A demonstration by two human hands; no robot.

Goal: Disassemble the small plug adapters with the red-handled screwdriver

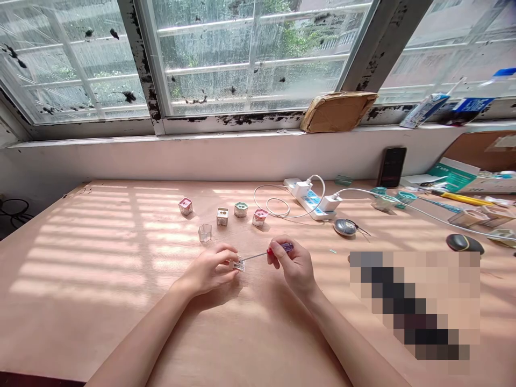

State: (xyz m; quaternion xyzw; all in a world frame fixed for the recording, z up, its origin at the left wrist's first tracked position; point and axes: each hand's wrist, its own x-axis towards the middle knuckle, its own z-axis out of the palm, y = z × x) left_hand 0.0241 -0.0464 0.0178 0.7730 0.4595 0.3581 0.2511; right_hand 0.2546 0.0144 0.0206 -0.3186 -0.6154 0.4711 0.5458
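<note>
My left hand (213,269) holds a small clear piece (241,265) down near the middle of the table. In my right hand (293,263) is a screwdriver (258,255) with a red and purple handle, its shaft pointing left and its tip at the clear piece. Beyond my left hand stands an empty clear cup (205,233). Behind it are small boxes: one with a pink top (186,206), one with a whitish top (222,216), one with a green top (241,209) and another pink one (259,217).
A power strip (312,204) with white plugs and cable lies behind my right hand. To the right are a dark oval object (345,227), a black mouse (465,243), an upright phone (392,167) and a yellow tool (463,198). A pixelated patch hides the table at lower right.
</note>
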